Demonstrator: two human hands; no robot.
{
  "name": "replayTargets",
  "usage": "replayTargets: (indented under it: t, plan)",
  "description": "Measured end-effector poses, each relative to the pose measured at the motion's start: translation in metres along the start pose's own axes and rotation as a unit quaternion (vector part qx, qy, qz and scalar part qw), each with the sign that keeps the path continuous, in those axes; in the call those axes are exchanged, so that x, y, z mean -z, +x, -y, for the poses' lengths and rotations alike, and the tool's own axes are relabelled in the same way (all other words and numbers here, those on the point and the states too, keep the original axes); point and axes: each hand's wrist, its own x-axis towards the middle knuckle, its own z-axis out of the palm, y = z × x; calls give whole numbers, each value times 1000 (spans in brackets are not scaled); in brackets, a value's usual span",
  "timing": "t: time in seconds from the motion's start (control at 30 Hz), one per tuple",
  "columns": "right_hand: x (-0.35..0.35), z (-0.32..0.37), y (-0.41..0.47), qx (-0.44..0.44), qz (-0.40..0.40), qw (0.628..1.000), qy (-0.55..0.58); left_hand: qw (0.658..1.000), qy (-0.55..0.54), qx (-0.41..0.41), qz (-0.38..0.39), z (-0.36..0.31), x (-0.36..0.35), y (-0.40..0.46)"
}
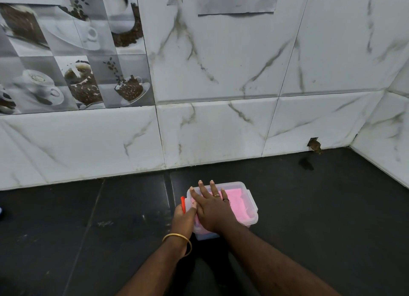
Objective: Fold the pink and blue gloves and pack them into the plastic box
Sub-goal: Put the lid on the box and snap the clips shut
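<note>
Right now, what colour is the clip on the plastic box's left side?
Orange-red clip, seen in the head view beside the left hand.

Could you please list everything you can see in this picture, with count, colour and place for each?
plastic box: one, clear, on the dark counter near the wall, lid on.
pink gloves: pink fabric seen through the lid, inside the box; count cannot be told.
orange clip: one, on the box's left side.
counter: one, black, glossy.
wall tiles: white marble pattern behind the counter; coffee-print tiles at upper left.
bangle: one, gold, on the left wrist.
rings: two, on the right hand's fingers.
left hand: at the box's left edge by the clip.
right hand: flat on the lid, fingers spread.
</note>
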Motion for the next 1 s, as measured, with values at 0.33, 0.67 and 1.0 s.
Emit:
replayTargets:
  t: [0.33, 0.67, 1.0]
  plan:
    - [-1, -4, 8, -3, 28, 1000, 11, 983, 165, -84, -19, -2, -4, -14]
    - [7, -2, 3, 2, 44, 998, 34, 946, 264, -186, -4, -4, -12, -16]
    - [46, -37, -23, -38, -99, 924, 366, 671, 679, -293, -44, -16, -35, -9]
